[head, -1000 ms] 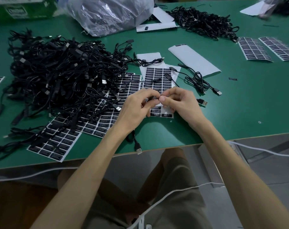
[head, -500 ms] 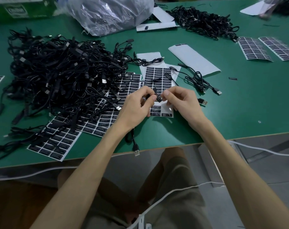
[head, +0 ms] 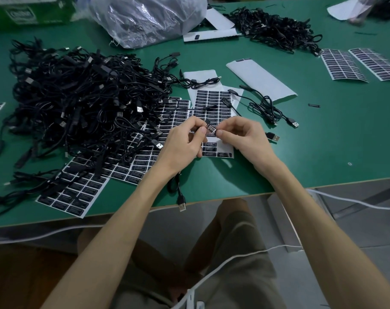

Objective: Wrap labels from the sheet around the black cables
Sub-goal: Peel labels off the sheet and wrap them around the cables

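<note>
My left hand (head: 185, 143) and my right hand (head: 243, 137) meet above a partly used label sheet (head: 214, 101) in the middle of the green table (head: 323, 141). Between their fingertips they pinch a small black label (head: 210, 129) together with a thin black cable. That cable runs under my left palm and ends in a USB plug (head: 182, 206) at the table's front edge. A big heap of black cables (head: 78, 99) lies to the left, over more label sheets (head: 78, 190).
A short cable (head: 267, 108) with USB plugs lies right of my hands. Empty white backing sheets (head: 260, 80) lie behind. A plastic bag (head: 145, 16) and a second cable pile (head: 276, 27) sit at the back, more label sheets (head: 345, 64) far right. A white cord (head: 234, 259) crosses my lap.
My fingertips have drawn slightly apart and risen, and the black label now shows between them. The arms and the table's contents have stayed put.
</note>
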A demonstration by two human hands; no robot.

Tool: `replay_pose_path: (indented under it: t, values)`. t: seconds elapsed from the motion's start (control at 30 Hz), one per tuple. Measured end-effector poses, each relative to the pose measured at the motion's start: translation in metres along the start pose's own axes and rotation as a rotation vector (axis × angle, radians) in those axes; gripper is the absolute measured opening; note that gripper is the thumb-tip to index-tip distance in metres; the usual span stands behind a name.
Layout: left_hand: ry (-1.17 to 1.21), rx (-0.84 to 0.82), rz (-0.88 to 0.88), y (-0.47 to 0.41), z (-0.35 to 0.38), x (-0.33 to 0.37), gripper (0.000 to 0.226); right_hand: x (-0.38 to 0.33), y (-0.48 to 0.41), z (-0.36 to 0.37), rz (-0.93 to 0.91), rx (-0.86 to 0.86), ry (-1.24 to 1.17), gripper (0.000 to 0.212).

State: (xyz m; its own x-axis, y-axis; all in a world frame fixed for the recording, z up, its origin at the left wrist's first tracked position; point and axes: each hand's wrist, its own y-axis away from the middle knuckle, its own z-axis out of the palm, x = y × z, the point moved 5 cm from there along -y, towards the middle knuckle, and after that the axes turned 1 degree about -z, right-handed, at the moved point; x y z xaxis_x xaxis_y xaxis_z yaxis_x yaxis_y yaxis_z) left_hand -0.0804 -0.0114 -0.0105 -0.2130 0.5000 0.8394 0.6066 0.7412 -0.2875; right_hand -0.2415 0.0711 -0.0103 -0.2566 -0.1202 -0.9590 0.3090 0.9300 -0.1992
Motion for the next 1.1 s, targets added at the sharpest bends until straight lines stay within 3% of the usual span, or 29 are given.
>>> replay_pose_path:
  t: [0.2,0.43,0.67,1.1]
  values:
    - [0.032,-0.01,-0.01,0.0,0.001,-0.001,0.007,0.0,0.001,-0.001,0.02,0.017,0.007,0.011]
    - [0.069,-0.06,-0.009,-0.001,0.004,-0.003,0.022,-0.001,0.001,-0.006,0.038,0.098,-0.039,0.016]
    - [0.129,-0.071,-0.08,-0.002,0.004,-0.01,0.006,-0.003,0.002,-0.006,-0.009,0.066,-0.037,0.006]
    - [0.013,-0.134,-0.119,-0.002,0.008,-0.013,0.033,-0.011,0.004,0.005,-0.072,0.051,0.212,0.009]
